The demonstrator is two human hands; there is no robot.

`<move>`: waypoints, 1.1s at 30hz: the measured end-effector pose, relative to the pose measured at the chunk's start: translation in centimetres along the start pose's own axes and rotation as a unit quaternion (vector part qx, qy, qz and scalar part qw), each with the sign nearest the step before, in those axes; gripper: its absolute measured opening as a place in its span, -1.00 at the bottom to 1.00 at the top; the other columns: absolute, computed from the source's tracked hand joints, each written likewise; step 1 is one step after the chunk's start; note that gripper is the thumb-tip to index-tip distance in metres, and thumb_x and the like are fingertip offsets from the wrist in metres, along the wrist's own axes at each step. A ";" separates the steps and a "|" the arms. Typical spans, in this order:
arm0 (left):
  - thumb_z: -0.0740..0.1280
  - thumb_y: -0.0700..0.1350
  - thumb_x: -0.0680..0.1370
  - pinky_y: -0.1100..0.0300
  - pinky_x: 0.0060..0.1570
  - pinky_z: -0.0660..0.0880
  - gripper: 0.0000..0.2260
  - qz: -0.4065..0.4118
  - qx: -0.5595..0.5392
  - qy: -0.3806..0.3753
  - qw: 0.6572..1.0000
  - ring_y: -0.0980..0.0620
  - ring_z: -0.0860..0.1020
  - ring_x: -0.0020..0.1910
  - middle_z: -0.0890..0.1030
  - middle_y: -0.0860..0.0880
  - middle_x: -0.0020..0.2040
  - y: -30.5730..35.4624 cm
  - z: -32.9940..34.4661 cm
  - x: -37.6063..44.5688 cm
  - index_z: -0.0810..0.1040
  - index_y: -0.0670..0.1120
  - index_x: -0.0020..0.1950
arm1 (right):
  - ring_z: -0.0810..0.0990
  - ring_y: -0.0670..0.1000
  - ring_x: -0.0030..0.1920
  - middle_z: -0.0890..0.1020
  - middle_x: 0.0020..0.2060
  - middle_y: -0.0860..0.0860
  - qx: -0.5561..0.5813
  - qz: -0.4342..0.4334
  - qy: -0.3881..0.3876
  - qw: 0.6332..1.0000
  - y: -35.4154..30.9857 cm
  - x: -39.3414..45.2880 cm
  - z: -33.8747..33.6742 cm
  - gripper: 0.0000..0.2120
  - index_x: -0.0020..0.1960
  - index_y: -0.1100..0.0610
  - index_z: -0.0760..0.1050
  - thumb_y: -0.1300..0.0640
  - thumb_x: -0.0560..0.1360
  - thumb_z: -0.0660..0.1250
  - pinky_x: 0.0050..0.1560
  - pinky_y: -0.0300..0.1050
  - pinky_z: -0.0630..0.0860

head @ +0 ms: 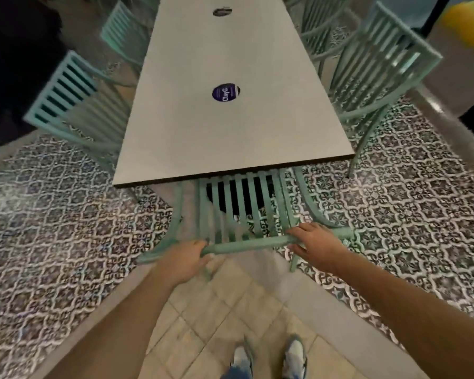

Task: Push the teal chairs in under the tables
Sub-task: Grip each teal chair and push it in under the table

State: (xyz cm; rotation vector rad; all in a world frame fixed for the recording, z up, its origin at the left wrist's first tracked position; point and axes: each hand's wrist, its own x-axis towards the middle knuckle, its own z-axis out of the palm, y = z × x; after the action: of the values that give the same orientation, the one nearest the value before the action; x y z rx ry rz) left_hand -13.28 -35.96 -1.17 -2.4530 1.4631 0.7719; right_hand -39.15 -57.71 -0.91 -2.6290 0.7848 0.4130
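Long pale table (230, 127) — two dark round stickers (225, 92) on top, patterned tile floor (408, 201) beneath

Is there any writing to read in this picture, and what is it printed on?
"ClayG": white letters, seen rotated, on the round dark blue sticker on the table; the last letter is uncertain.
Smaller print on that sticker: too small to read.
The second round sticker at the table's far end: too blurred to read.
Nothing else carries text.
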 end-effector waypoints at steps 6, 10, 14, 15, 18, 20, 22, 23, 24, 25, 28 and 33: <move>0.05 0.26 0.61 0.02 0.04 0.42 -0.66 0.004 0.032 0.040 0.999 -0.04 0.51 0.02 0.54 0.02 0.01 0.3 1.4 0.4 0.38 0.02 0.07 | 0.44 0.02 0.27 0.53 0.20 -0.07 -0.046 0.012 -0.019 0.999 0.3 0.4 0.3 -0.50 0.27 -0.04 0.38 -0.30 0.54 -0.06 0.34 0.07 0.29; 0.03 0.29 0.60 0.00 0.09 0.43 -0.68 0.004 0.037 0.043 0.998 0.04 0.49 -0.08 0.50 0.09 -0.07 1.1 1.5 -1.2 0.35 0.06 0.01 | 0.48 -0.02 0.20 0.55 0.10 -0.11 -0.051 0.006 -0.049 0.997 -0.2 -0.7 0.2 -0.58 0.21 -0.07 0.37 -0.27 0.55 -0.05 0.36 0.07 0.29; -0.01 0.30 0.59 -0.01 0.11 0.43 -0.56 0.003 0.038 0.031 0.999 0.00 0.53 0.07 0.56 0.05 0.10 1.1 3.4 -3.7 0.40 0.03 0.21 | 0.47 -0.02 0.16 0.55 0.04 -0.09 -0.058 0.007 -0.062 0.996 -0.8 -3.3 1.3 -0.56 0.11 -0.10 0.35 -0.36 0.49 -0.08 0.33 0.06 0.29; -0.01 0.30 0.59 -0.01 0.12 0.43 -0.55 0.004 0.040 0.033 0.999 0.00 0.53 0.08 0.56 0.05 0.12 1.3 3.9 -4.3 0.40 0.03 0.24 | 0.47 -0.01 0.16 0.55 0.04 -0.08 -0.058 0.006 -0.064 0.996 -1.0 -4.0 1.5 -0.53 0.10 -0.10 0.34 -0.38 0.47 -0.10 0.32 0.06 0.30; 0.03 0.28 0.61 -0.02 0.18 0.42 -0.57 0.011 0.023 0.023 0.999 0.00 0.53 0.12 0.55 0.04 0.14 2.0 5.2 -6.2 0.40 0.02 0.26 | 0.46 0.00 0.19 0.55 0.08 -0.07 -0.050 0.004 -0.049 0.998 -1.2 -6.4 2.4 -0.48 0.12 -0.10 0.33 -0.39 0.47 -0.18 0.30 0.04 0.32; 0.03 0.27 0.61 -0.03 0.21 0.42 -0.59 0.015 0.009 0.019 1.000 0.02 0.54 0.11 0.55 0.05 0.13 2.4 5.9 -7.1 0.40 0.03 0.24 | 0.46 0.01 0.21 0.55 0.11 -0.06 -0.053 -0.001 -0.033 0.998 -1.5 -7.5 2.9 -0.28 0.15 -0.09 0.33 -0.44 0.32 -0.33 0.30 0.04 0.32; 0.02 0.27 0.61 -0.04 0.23 0.41 -0.58 0.018 0.017 0.023 0.999 0.02 0.54 0.12 0.54 0.05 0.15 2.5 6.3 -7.8 0.40 0.03 0.26 | 0.45 0.02 0.24 0.54 0.14 -0.06 -0.053 0.007 -0.024 0.998 -1.8 -8.4 3.3 -0.17 0.20 -0.08 0.33 -0.45 0.24 -0.39 0.33 0.05 0.30; 0.02 0.27 0.61 -0.04 0.23 0.41 -0.57 0.018 0.022 0.025 0.999 0.01 0.54 0.14 0.54 0.04 0.17 2.6 6.5 -8.3 0.39 0.02 0.29 | 0.45 0.02 0.25 0.54 0.15 -0.06 -0.049 0.011 -0.021 0.999 -1.9 -8.8 3.6 -0.15 0.21 -0.09 0.34 -0.45 0.22 -0.40 0.34 0.05 0.30; 0.01 0.28 0.61 -0.05 0.22 0.41 -0.56 0.018 0.026 0.029 0.999 0.00 0.53 0.14 0.54 0.04 0.18 2.6 6.7 -8.6 0.38 0.02 0.30 | 0.45 0.01 0.24 0.54 0.14 -0.07 -0.046 0.011 -0.015 0.999 -2.0 -9.1 3.8 -0.14 0.20 -0.09 0.34 -0.46 0.21 -0.41 0.34 0.04 0.29; 0.01 0.28 0.61 -0.05 0.21 0.41 -0.55 0.019 0.029 0.033 0.999 0.00 0.53 0.14 0.54 0.04 0.19 2.7 7.0 -8.9 0.38 0.02 0.30 | 0.45 0.00 0.23 0.54 0.13 -0.08 -0.042 0.009 -0.010 0.999 -2.0 -9.4 4.1 -0.13 0.18 -0.10 0.34 -0.48 0.20 -0.43 0.33 0.03 0.30; 0.00 0.30 0.60 -0.01 0.14 0.41 -0.54 0.018 0.040 0.042 0.998 0.00 0.52 0.13 0.54 0.05 0.19 2.9 7.6 -9.7 0.39 0.03 0.29 | 0.45 0.00 0.20 0.55 0.10 -0.09 -0.031 0.009 0.007 0.999 -1.6 -10.0 5.2 0.02 0.16 -0.10 0.34 -0.56 0.11 -0.57 0.29 0.02 0.32; 0.00 0.31 0.59 0.02 0.08 0.40 -0.56 0.017 0.035 0.052 0.998 0.02 0.53 0.09 0.56 0.07 0.12 3.5 8.7 -11.4 0.40 0.04 0.22 | 0.44 0.00 0.20 0.55 0.12 -0.10 -0.031 0.011 0.016 0.999 -1.6 -11.6 5.9 0.09 0.19 -0.10 0.34 -0.56 0.06 -0.62 0.28 0.02 0.31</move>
State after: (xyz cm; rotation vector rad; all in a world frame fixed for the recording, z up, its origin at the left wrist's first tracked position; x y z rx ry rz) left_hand -23.60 -25.49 -2.27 -2.4545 1.5431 0.5966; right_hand -48.58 -48.56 -1.42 -2.6927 0.8239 0.4086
